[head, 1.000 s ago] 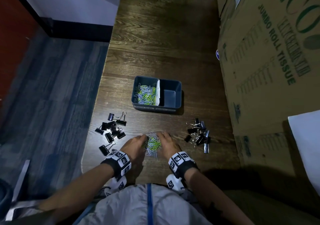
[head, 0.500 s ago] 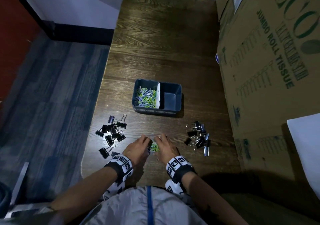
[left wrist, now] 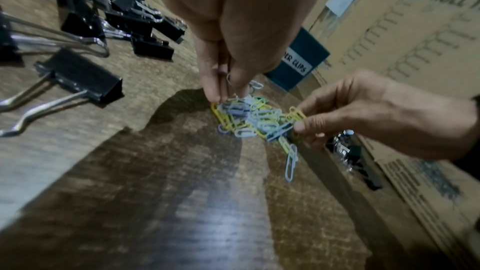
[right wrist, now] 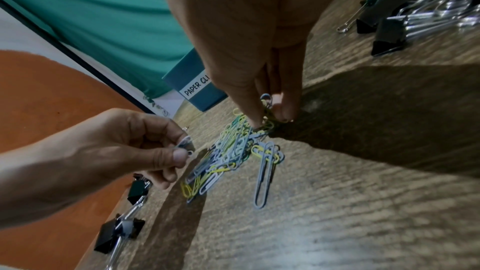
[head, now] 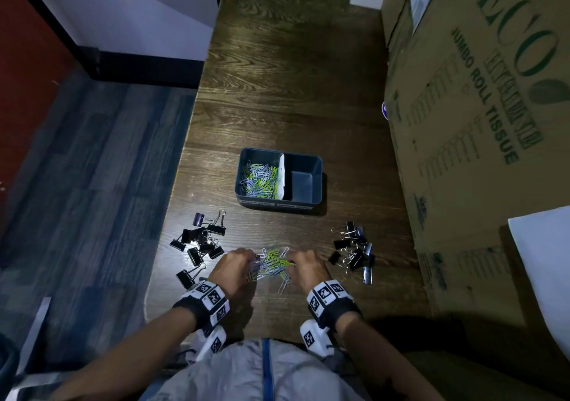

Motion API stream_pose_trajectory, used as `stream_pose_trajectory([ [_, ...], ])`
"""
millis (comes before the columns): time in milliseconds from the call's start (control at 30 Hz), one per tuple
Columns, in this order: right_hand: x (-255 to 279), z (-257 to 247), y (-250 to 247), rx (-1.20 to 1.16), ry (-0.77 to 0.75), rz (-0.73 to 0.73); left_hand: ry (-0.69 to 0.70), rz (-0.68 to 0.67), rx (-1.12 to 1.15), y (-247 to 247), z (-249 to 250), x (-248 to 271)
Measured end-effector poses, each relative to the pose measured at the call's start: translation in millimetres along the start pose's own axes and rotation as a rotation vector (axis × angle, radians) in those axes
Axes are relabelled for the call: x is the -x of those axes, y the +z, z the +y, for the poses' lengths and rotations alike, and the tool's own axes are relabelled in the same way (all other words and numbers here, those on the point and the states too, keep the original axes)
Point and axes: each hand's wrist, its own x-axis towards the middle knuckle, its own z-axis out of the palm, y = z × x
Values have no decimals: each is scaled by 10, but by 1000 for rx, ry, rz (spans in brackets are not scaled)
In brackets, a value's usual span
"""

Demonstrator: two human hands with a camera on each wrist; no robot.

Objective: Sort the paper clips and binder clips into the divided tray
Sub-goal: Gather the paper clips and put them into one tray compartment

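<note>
A small heap of green, blue and white paper clips (head: 271, 263) (left wrist: 249, 119) (right wrist: 231, 151) lies on the wooden table between my hands. My left hand (head: 236, 265) (left wrist: 224, 87) (right wrist: 179, 151) pinches clips at the heap's left edge. My right hand (head: 303, 266) (right wrist: 270, 114) (left wrist: 298, 122) pinches clips at its right edge. The blue divided tray (head: 311, 206) stands beyond, its left compartment holding paper clips (head: 260, 177), its right compartment bare. Black binder clips lie in two piles, one to the left (head: 200, 243) and one to the right (head: 354, 251).
Large cardboard boxes (head: 481, 123) line the table's right side. The table's left edge (head: 172, 203) drops to a carpeted floor. A lone blue paper clip (right wrist: 263, 176) lies just nearer me than the heap.
Both hands drew together over the heap half a second ago. They now sit slightly apart, and the clips are spread out between them again.
</note>
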Motion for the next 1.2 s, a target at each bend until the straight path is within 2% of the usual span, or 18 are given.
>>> stream_pose_trajectory([
  [167, 86, 95, -180, -30, -6, -8, 78, 115, 109, -277, 36, -38],
  [300, 22, 30, -266, -12, 44, -26, 150, 296, 128, -750, 313, -282],
  [400, -86, -88, -399, -86, 18, -13, 161, 409, 133, -1078, 478, -556],
  [567, -191, -414, -852, -166, -152, 164, 48, 419, 152, -1304, 555, -881],
  [733, -528, -741, -1323, -166, -212, 295, 74, 555, 51, -1073, 390, -686],
  [833, -672, -893, -1454, -199, -229, 338, 67, 468, 22, -810, 258, -479],
  [1000, -670, -797, -1431, -286, -217, 374, 9, 143, -72, -427, 9, -222],
  [1067, -613, -657, -1206, -284, -200, 304, -35, 23, -116, -310, -80, -161],
  [1200, -443, -293, -621, -217, -76, 42, -69, -152, -93, -151, -178, -118],
])
